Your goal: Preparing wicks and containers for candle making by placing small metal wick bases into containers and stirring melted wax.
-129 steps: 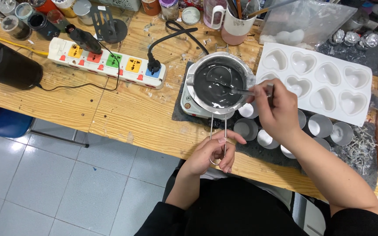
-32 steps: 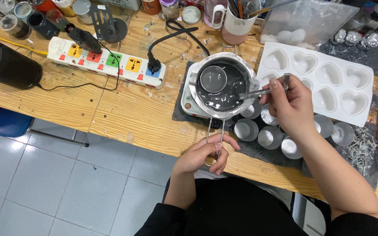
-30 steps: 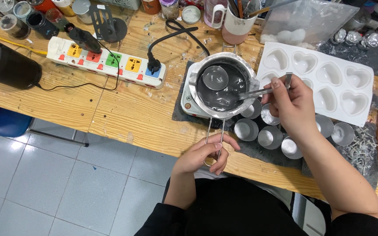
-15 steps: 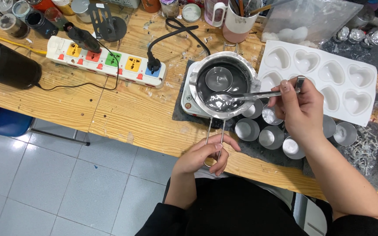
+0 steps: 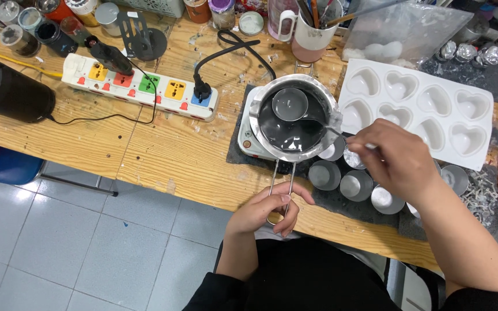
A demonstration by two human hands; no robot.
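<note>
Your left hand (image 5: 268,208) is holding the pot (image 5: 293,117) handle. Your right hand (image 5: 400,159) is gripping a spoon (image 5: 341,135) over the cups (image 5: 355,184). The cups are looking unfilled.

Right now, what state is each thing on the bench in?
Melting pot: holds dark grey liquid, sits on small hotplate.
Left hand: gripping the pot's wire handle.
Right hand: holding a spoon, bowl hidden.
Heart mould: cavities mostly empty.
Power strip: two plugs in.
</note>
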